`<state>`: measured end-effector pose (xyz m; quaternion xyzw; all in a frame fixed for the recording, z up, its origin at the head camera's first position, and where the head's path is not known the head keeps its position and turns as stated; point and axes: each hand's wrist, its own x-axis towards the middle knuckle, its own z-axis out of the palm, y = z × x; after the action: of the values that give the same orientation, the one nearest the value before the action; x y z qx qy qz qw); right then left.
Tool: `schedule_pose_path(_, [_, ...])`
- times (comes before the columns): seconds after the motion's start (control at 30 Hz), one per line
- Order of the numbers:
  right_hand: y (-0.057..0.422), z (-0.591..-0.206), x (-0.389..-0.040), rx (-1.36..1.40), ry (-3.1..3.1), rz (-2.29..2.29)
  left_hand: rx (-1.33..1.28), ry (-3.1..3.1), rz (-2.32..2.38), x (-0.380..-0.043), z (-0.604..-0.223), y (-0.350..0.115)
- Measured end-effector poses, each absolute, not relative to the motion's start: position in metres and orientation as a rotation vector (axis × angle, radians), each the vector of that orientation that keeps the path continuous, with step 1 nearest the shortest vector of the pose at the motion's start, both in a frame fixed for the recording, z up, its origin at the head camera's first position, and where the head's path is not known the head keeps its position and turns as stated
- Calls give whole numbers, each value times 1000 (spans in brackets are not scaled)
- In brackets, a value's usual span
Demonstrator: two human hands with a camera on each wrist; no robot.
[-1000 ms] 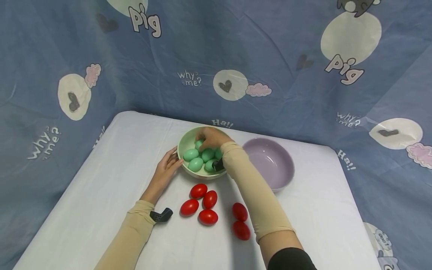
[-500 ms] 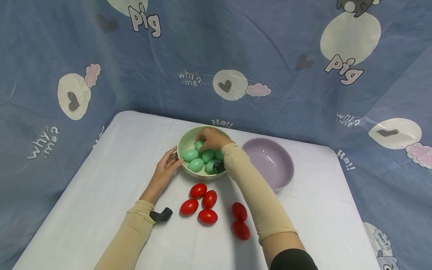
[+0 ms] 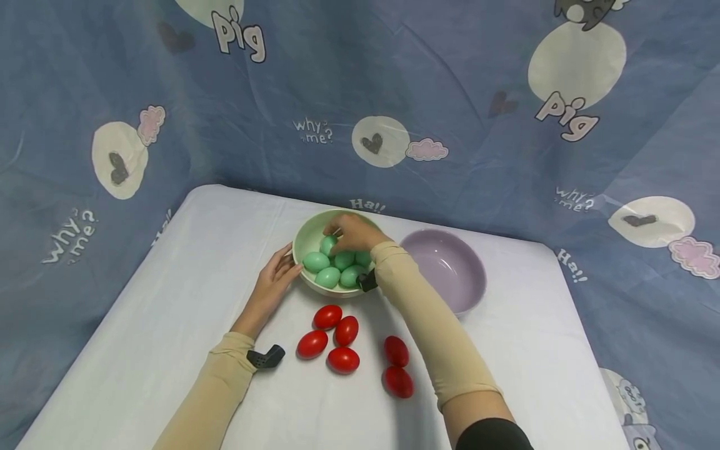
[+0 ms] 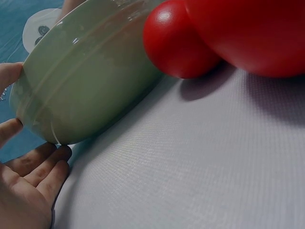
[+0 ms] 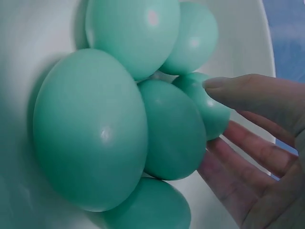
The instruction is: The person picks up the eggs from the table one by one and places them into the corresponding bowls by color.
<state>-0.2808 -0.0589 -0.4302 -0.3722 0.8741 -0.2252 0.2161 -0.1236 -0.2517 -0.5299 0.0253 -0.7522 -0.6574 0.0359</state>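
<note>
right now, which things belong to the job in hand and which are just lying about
In the job, it seems:
green bowl, touched by the left hand
green eggs inside, one held by the right hand

Likely just lying about:
six red eggs, untouched
purple bowl

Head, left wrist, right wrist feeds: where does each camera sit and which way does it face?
Head: worn on the head, facing forward and down at table, green bowl and purple bowl; left hand, right hand and sleeves show.
Left wrist: on that wrist, facing the green bowl's outside and red eggs; left hand shows, plus some skin beyond the bowl.
Right wrist: on that wrist, facing into the green bowl at green eggs; right hand shows.
Shared: head and right wrist both see the green eggs.
</note>
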Motion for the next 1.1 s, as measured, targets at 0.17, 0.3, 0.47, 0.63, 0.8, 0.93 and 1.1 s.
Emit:
schedule_pose_path(0.17, [-57, -427, -276, -1056, 2432, -614, 72, -2300, -2033, -122, -527, -251])
schedule_pose_path(0.3, [-54, -424, -270, -1106, 2436, -613, 81, -2298, -2040, -121, -526, -251])
schedule_pose_path(0.47, [-49, -422, -263, -1154, 2448, -621, 84, -2317, -2019, -123, -528, -251])
schedule_pose_path(0.63, [-40, -422, -255, -1159, 2436, -661, 82, -2322, -2005, -123, -530, -252])
schedule_pose_path(0.8, [-27, -420, -245, -1118, 2398, -789, 85, -2322, -2005, -123, -529, -252])
schedule_pose_path(0.93, [-15, -418, -236, -1092, 2374, -869, 83, -2321, -2003, -123, -529, -253])
schedule_pose_path(1.1, [7, -420, -221, -1070, 2384, -974, 94, -2316, -2031, -122, -527, -254])
